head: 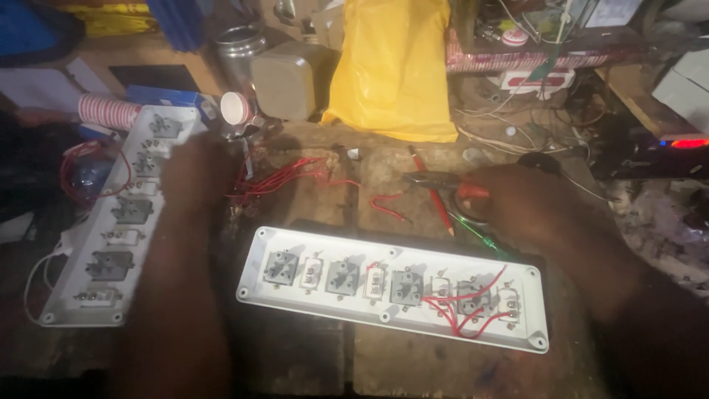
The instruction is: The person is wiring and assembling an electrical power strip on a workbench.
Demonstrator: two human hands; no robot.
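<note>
Right hand (517, 203) closed on red-handled pliers (443, 181). Left hand (196, 174) over red wires (284, 177), grip unclear. White switchboard panel (391, 284) on table (413, 369) just below both hands.

We see a matt white plastic switch panel (391, 288) with grey plastic sockets and thin red plastic-coated wires (461, 307). A second panel (111, 229) looks the same matt plastic. The workbench (413, 369) is rough, stained wood. The yellow bag (391, 66) is glossy, crinkled plastic. The pliers (443, 181) show dull metal and red grips. The cups (107, 111) look like paper.
</note>
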